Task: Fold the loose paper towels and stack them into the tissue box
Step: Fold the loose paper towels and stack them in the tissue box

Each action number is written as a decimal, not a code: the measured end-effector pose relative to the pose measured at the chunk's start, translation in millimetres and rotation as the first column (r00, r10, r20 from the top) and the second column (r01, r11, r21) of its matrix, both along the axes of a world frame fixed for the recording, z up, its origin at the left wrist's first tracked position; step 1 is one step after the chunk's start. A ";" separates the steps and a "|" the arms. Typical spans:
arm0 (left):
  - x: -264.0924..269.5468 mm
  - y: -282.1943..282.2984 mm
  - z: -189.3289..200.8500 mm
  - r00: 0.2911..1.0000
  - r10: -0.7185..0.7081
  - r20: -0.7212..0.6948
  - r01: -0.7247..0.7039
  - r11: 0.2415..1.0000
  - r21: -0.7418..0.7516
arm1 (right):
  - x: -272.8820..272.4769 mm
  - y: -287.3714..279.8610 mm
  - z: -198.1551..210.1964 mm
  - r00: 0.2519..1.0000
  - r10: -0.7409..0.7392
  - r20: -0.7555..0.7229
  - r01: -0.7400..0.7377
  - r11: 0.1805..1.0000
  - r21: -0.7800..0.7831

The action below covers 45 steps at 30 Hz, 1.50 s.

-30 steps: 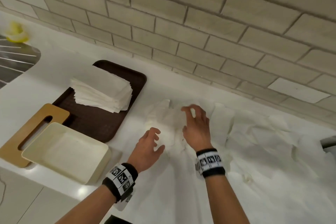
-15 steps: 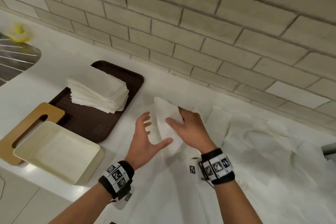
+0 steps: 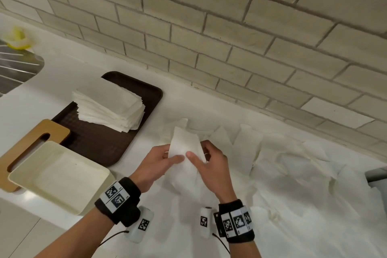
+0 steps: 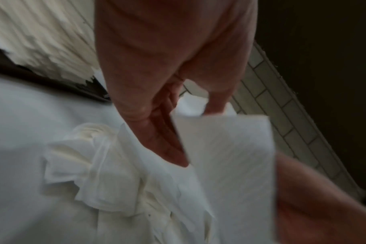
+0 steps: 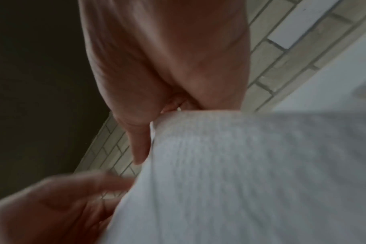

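- Head view: the left hand (image 3: 156,165) and the right hand (image 3: 211,165) meet over the bench (image 3: 184,100), both holding one paper towel (image 3: 184,144) raised between them.
- Left hand: its thumb lies across the near face of the towel and its fingers (image 3: 165,150) curl behind the left edge, so the sheet is pinched.
- Right hand: its thumb presses the near face just beside the left thumb, and its fingers (image 3: 206,148) wrap behind the right edge, likewise pinching the sheet.
- The towel stands roughly upright, its top edge rising beyond the fingertips and its lower part hanging down between the two wrists.
- Left wrist view: the left fingers (image 4: 167,140) sit behind a flat, straight-edged panel of the towel (image 4: 230,156); the picture is blurred.
- Right wrist view: the towel (image 5: 240,173) fills the lower right, with the right thumb along its left edge and the left hand (image 5: 52,206) blurred in the near corner.
- Loose paper towels (image 3: 293,174) lie crumpled over the bench to the right of the fingers and below them.
- To the left of the fingers, a stack of folded towels (image 3: 109,104) sits on a dark brown tray (image 3: 100,144).
- Further left and nearer, the cream tissue box (image 3: 56,176) lies open on the bench, touching its tan slotted lid (image 3: 31,144).
- A tiled wall (image 3: 209,27) rises beyond the fingers.
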<state>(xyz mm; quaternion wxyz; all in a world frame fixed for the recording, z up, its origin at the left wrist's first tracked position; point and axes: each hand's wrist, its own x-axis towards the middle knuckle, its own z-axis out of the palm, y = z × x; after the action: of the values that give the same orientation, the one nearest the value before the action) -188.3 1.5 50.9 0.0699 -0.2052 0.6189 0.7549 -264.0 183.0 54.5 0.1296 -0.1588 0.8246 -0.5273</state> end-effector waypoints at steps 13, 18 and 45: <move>14.7 -5.0 -18.7 0.985 0.121 0.123 -0.161 0.903 0.398 | 23.6 6.9 -38.0 0.992 -0.117 0.045 0.117 0.993 0.009; 17.0 -13.0 -26.2 0.980 0.125 0.157 -0.179 0.899 0.400 | 31.9 4.2 -44.5 0.980 -0.040 0.193 0.015 0.992 0.129; 16.8 13.8 -40.5 0.943 0.221 0.247 -0.279 0.933 0.228 | 32.1 1.4 -35.1 0.674 -0.037 0.738 0.376 0.877 -0.299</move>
<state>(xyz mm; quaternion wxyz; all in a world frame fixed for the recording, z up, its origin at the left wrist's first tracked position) -171.5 15.3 10.3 0.0660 -0.3528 0.4719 0.8053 -232.0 184.4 19.4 0.3381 0.1303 0.5851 -0.7255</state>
